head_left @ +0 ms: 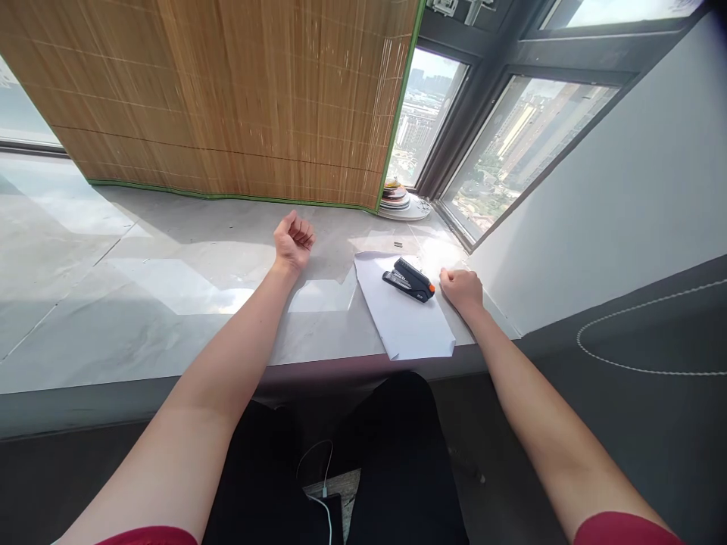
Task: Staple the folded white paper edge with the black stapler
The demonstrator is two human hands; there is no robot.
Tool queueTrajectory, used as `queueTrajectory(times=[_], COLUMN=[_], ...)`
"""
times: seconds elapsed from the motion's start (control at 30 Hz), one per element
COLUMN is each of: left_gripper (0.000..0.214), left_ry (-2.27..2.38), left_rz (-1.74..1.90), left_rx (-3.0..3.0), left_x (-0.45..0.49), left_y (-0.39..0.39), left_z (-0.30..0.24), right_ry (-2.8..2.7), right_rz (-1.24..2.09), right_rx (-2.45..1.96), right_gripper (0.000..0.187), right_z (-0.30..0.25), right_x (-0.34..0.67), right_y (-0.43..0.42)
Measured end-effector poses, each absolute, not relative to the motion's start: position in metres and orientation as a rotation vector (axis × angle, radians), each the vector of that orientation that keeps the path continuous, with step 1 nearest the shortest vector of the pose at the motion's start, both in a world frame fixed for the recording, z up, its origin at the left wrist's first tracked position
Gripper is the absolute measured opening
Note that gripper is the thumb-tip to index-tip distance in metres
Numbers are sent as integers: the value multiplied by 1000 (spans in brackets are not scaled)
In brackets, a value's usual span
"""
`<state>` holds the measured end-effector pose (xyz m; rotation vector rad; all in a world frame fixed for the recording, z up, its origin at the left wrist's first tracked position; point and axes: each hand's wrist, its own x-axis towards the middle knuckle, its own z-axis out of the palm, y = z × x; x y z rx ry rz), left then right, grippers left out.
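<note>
Pale stone sill (170, 303): left hand (293, 241) clenched, holding nothing; right hand (461, 290) curled loosely on paper (406, 318), just beside black stapler (409, 281).

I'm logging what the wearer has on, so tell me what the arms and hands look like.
Both arms are bare from the upper arm down, each with a short dark red sleeve at the bottom edge of the picture. The left hand and right hand wear no gloves, and no rings, watch or bands show on them. No markings are visible.

sill (141, 303) | paper (406, 322), stapler (409, 280) on it | plates (400, 203)
</note>
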<state>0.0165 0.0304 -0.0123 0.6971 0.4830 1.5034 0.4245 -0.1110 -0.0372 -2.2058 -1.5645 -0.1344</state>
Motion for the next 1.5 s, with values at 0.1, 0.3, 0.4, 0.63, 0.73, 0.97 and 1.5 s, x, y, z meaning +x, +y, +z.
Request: queueTrajectory(times=[0.1,0.3,0.4,0.63,0.73,0.97,1.5], left_gripper=[69,68,69,70,73,85,71], left_ry=[492,512,484,473,474,149,341], left_rz=[1494,1502,1519,1617,1815,2297,2179], left_rx=[698,707,707,742,756,739,1003], left_x=[16,13,13,-7,-44,-117,-120], left_y=[32,30,27,31,34,37,53], left_z=[-13,-13,-11,-2,6,3,-7], right_ry=[-1736,-2204,-2285,-2331,-2360,-2366,-1827], right_rz=[-160,103,284,302,304,350,-122], right_rx=[-2033,-1700,-1886,-2012,-1934,-1733,-2419], right_gripper=[55,68,85,85,82,79,51], right_z=[-42,-37,-41,-42,-40,-35,-26], right_x=[413,387,373,320,266,117,314], right_y=[-91,-21,-4,2,13,24,-12])
